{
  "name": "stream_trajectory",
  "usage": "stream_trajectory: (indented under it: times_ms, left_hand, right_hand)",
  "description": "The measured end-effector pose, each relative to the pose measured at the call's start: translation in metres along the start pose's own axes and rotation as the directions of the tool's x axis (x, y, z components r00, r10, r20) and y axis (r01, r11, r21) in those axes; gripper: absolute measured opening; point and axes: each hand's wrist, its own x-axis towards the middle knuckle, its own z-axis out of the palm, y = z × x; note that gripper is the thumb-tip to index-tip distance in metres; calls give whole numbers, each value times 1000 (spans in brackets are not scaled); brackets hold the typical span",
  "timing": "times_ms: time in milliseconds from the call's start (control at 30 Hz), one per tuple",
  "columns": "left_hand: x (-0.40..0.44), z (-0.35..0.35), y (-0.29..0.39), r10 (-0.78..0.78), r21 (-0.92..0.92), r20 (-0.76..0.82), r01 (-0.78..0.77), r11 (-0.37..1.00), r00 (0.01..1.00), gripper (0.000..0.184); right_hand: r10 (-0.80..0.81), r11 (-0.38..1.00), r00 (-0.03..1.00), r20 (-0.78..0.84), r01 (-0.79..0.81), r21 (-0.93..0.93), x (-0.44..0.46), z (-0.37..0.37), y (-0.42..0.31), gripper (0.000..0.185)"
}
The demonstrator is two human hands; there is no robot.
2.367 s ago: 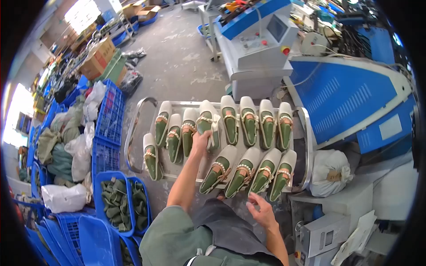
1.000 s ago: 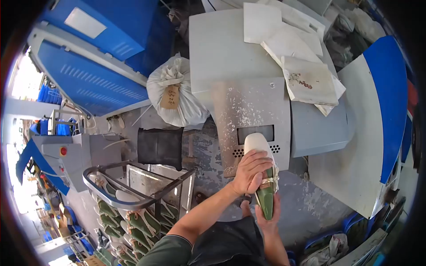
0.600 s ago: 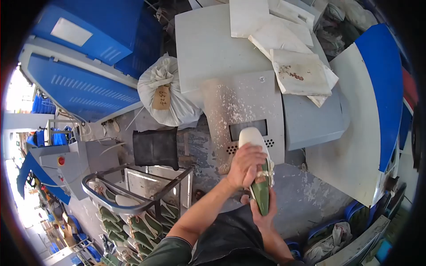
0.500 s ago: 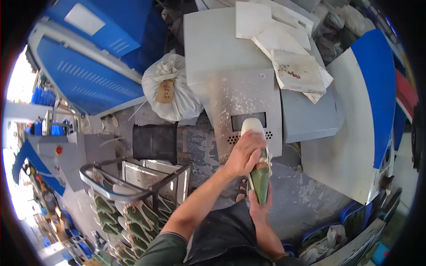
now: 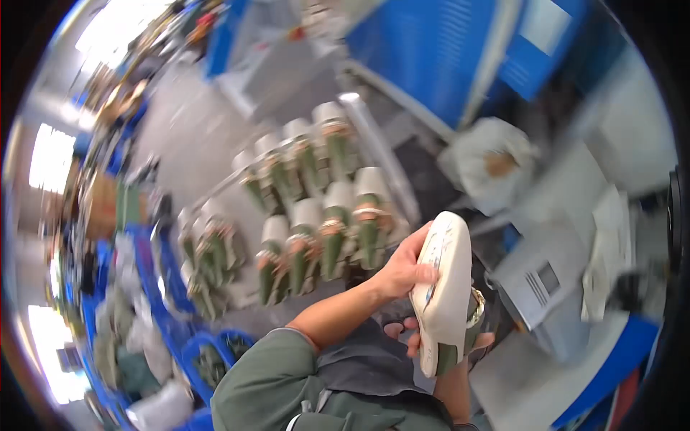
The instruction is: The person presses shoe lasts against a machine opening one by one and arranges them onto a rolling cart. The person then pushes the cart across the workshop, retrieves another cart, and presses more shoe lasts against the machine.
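Here, just before the dark apron (image 5: 368,373), the left hand (image 5: 399,273) grips one shoe (image 5: 447,294), thumb on its sole; the right hand (image 5: 412,340) clasps the heel end. Apparently the step is handling it underside-out; moving it calls for steady two-handed grip. Beyond, other shoes (image 5: 368,233) line a rack (image 5: 384,159).

We see a muted green short-sleeved top (image 5: 266,377) worn under a dark grey apron (image 5: 370,370), with a narrow pale strip (image 5: 322,399) showing beside the apron's edge.
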Motion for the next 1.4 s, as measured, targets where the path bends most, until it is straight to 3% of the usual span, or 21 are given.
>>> stream_trajectory:
  times_ms: [67, 100, 133, 233, 300, 333, 367, 467, 567, 733, 833, 900, 967, 1000, 1067, 1100, 1133, 1167, 1233, 1333, 1400]
  left_hand:
    - [-49, -31, 35, 166, 106, -214, -147, 984, 962, 74]
    - [-75, -54, 56, 277, 323, -337, -165, 932, 900, 67]
    - [-104, -76, 81, 398, 521, -433, -136, 843, 809, 59]
    - [-214, -168, 138, 615, 673, -730, 157, 723, 298, 45]
    - [-311, -257, 157, 812, 712, -574, 556, 430, 107, 54]
    - [-316, -223, 179, 857, 521, -509, 764, 381, -80, 63]
    - [-338, -239, 186, 823, 522, -567, 759, 390, -32, 62]
    - [-359, -247, 201, 619, 436, -785, 743, 507, 38, 59]
    - [-349, -281, 172, 758, 394, -648, 823, 408, -66, 54]
    - [-336, -282, 173, 790, 477, -600, 734, 484, -131, 47]
    - [-344, -268, 184, 605, 594, -796, 221, 773, 23, 40]
    - [-311, -194, 185, 601, 602, -798, 23, 798, 41, 39]
    - [-274, -123, 170, 636, 641, -761, -3, 767, 127, 37]
    - [-263, -97, 159, 630, 646, -744, -5, 764, 222, 36]
    - [-261, -104, 134, 568, 658, -517, -127, 742, 640, 30]
    - [-236, -96, 144, 464, 500, -661, -115, 858, 589, 36]
    - [-211, -110, 146, 646, 649, -421, -286, 705, 637, 45]
    - [-160, -96, 153, 752, 638, -375, -438, 634, 542, 55]
    - [-81, -66, 144, 555, 421, -309, -412, 808, 772, 56]
    - [13, -44, 89, 224, 228, -250, -167, 959, 942, 51]
    - [68, -29, 34, 54, 210, -254, 0, 978, 966, 46]
  right_hand:
    - [258, 963, 962, 89, -250, -96, 44, -2, 18, 109]
    - [260, 937, 955, -144, -286, -201, 62, 18, 27, 109]
    - [25, 789, 968, -250, -173, -590, 98, 53, 41, 104]
    - [-145, 284, 943, -300, -251, -925, 178, 25, 85, 93]
    - [-224, -123, 944, -243, -274, -954, 224, -3, 107, 98]
    - [-255, -340, 945, -207, -287, -895, 247, -7, 122, 103]
    - [-310, -519, 908, -282, -410, -750, 263, -2, 131, 101]
    - [-377, -730, 915, 146, -196, -655, 284, -57, 150, 100]
    - [-273, -855, 958, -88, -284, -434, 287, -48, 162, 99]
    - [-263, -851, 956, 131, -166, -498, 278, -59, 156, 81]
    - [-210, -741, 844, 493, 192, -644, 258, -43, 149, 49]
    - [-127, -256, 989, 74, 39, -966, 243, -29, 159, 44]
    - [90, 92, 996, -14, -22, -995, 243, -12, 178, 44]
    - [107, 138, 988, -115, -129, -982, 234, -7, 178, 46]
    - [164, 231, 947, -278, -310, -922, 215, 0, 169, 52]
    - [254, 384, 911, -324, -402, -831, 204, -7, 143, 56]
    - [282, 521, 918, -278, -390, -760, 189, -9, 121, 55]
    - [302, 644, 928, -220, -369, -671, 174, -11, 100, 54]
    - [364, 722, 905, -222, -424, -546, 143, -3, 51, 52]
    - [-7, 810, 922, -388, -223, -543, 78, -37, 15, 60]
    - [-425, 608, 872, -243, 76, -791, 28, -33, -4, 72]
